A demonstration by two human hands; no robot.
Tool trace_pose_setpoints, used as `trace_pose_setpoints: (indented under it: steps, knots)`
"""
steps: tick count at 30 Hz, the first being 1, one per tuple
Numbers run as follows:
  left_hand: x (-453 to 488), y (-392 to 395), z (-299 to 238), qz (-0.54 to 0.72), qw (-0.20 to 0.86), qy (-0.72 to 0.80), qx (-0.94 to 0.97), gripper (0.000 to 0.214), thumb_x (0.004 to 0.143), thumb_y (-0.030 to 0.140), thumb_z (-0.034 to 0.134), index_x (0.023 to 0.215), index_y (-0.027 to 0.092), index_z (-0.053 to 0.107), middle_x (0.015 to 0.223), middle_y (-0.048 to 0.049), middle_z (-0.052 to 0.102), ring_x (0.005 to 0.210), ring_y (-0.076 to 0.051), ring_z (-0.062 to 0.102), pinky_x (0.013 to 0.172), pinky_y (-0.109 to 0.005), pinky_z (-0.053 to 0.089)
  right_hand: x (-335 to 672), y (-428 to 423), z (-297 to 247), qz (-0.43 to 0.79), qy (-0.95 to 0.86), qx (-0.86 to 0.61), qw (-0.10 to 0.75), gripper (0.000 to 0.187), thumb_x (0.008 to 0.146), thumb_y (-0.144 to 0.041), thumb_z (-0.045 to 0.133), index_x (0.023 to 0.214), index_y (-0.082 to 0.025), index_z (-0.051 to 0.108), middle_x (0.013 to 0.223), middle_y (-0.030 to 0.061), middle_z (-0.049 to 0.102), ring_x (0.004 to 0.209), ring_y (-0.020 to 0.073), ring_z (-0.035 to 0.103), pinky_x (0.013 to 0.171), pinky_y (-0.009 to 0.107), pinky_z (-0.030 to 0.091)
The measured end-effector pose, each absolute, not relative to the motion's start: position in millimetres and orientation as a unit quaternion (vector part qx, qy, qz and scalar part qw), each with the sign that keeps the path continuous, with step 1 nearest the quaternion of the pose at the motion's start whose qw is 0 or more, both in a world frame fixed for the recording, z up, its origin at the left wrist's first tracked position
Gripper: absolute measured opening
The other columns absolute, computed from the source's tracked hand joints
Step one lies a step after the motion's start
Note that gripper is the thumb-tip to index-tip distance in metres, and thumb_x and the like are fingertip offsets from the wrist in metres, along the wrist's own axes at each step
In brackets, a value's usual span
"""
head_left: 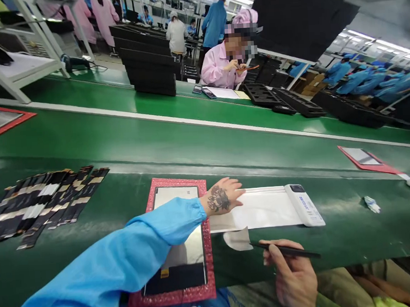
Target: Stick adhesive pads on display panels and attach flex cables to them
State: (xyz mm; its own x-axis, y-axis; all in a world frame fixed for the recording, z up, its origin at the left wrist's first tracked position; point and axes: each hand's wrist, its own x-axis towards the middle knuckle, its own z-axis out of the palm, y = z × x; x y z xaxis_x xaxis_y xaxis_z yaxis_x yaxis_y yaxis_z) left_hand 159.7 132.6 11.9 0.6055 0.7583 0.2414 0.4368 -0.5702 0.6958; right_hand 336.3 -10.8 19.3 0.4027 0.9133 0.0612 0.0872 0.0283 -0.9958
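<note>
My left hand (pixel 224 197), in a blue sleeve, reaches across a flat display panel (pixel 193 247) lying on a red bubble-wrap sheet (pixel 209 264). Its fingers are stretched out over the left part of a white sheet (pixel 267 210), whose right end meets a white device (pixel 306 205) with a small dark window. Lower right, my right hand (pixel 295 273) is closed around slim black tweezers (pixel 290 251). A pale, curved piece of film (pixel 238 240) is at the tweezers' tip, just below the white sheet's edge. Whether the tips pinch it is too small to tell.
Many dark flex strips (pixel 44 200) lie fanned out on the green bench at left. Another panel on red wrap (pixel 365 157) and a crumpled scrap (pixel 372 204) are at right. Stacked black trays (pixel 147 59) and a person in pink (pixel 222 64) are across the bench.
</note>
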Motion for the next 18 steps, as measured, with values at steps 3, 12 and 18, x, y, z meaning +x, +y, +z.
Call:
trace_pose_setpoints:
  steps: [3,12,18]
  knots:
    - [111,99,18,0.297,0.363,0.463,0.752,0.025,0.092,0.035,0.051,0.092,0.015,0.065,0.089,-0.0074,0.071,0.083,-0.020,0.067,0.073,-0.030,0.051,323,-6,17,0.370,-0.407,-0.588,0.593,0.024,0.062,-0.037,0.083,0.075,-0.026,0.067,0.070,0.0018,0.074,0.049,0.0130,0.059,0.043,0.023,0.053]
    - [44,-10,-10,0.306,0.810,0.454,0.211,0.067,0.054,0.076,0.072,0.075,0.015,0.055,0.060,-0.0023,0.062,0.042,-0.008,0.050,0.037,-0.019,0.035,278,0,25,0.407,-0.454,-0.526,0.593,0.022,0.063,-0.031,0.083,0.075,-0.025,0.066,0.066,0.0022,0.074,0.045,0.0148,0.062,0.039,0.022,0.053]
    - [42,-15,-4,0.342,0.826,0.422,0.153,0.044,0.056,0.047,0.082,0.072,0.013,0.059,0.062,-0.0013,0.060,0.050,-0.010,0.055,0.043,-0.019,0.043,260,-5,30,0.427,-0.491,-0.487,0.583,0.018,0.066,-0.027,0.081,0.076,-0.025,0.067,0.069,0.0019,0.075,0.045,0.0152,0.064,0.039,0.021,0.054]
